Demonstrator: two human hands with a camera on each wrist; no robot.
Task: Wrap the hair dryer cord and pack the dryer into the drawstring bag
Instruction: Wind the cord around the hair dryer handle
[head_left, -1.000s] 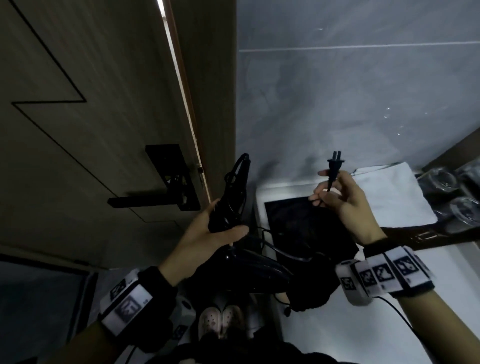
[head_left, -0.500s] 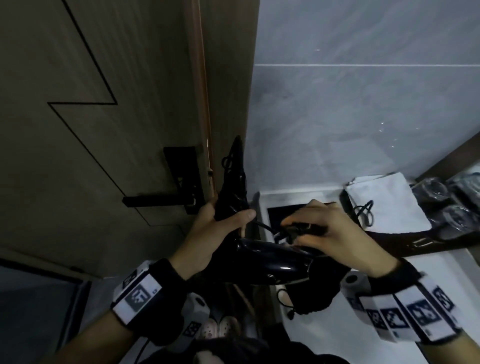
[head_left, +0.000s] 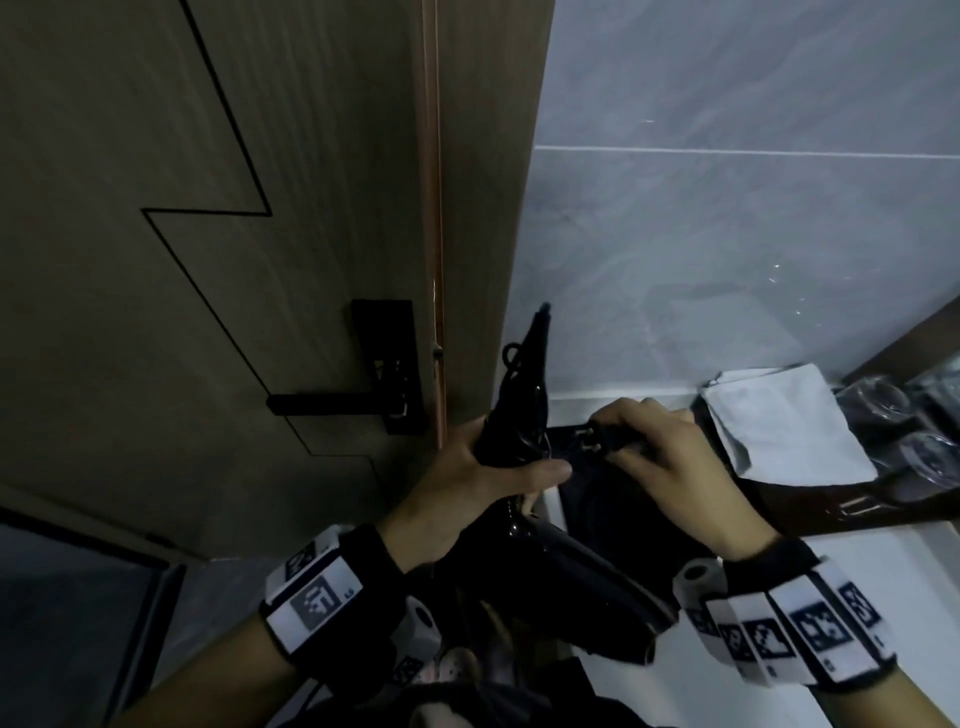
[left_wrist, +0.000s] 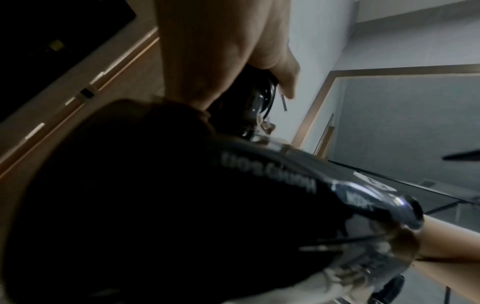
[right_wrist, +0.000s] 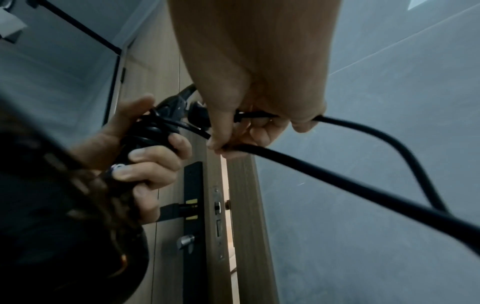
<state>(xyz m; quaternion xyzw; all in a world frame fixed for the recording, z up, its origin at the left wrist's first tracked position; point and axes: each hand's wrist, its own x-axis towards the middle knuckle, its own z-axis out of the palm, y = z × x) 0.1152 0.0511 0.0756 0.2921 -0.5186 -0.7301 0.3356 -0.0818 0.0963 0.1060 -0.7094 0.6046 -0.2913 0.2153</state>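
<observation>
Left hand (head_left: 478, 483) grips cord-wrapped dryer handle (head_left: 519, 405) — right hand (head_left: 670, 467) pinches plug (head_left: 597, 441) beside it.

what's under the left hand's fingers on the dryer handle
Black cord coiled around the hair dryer handle; the left hand grips over the coils. The handle beneath the coils and palm is covered. The right hand holds the plug beside it.
</observation>
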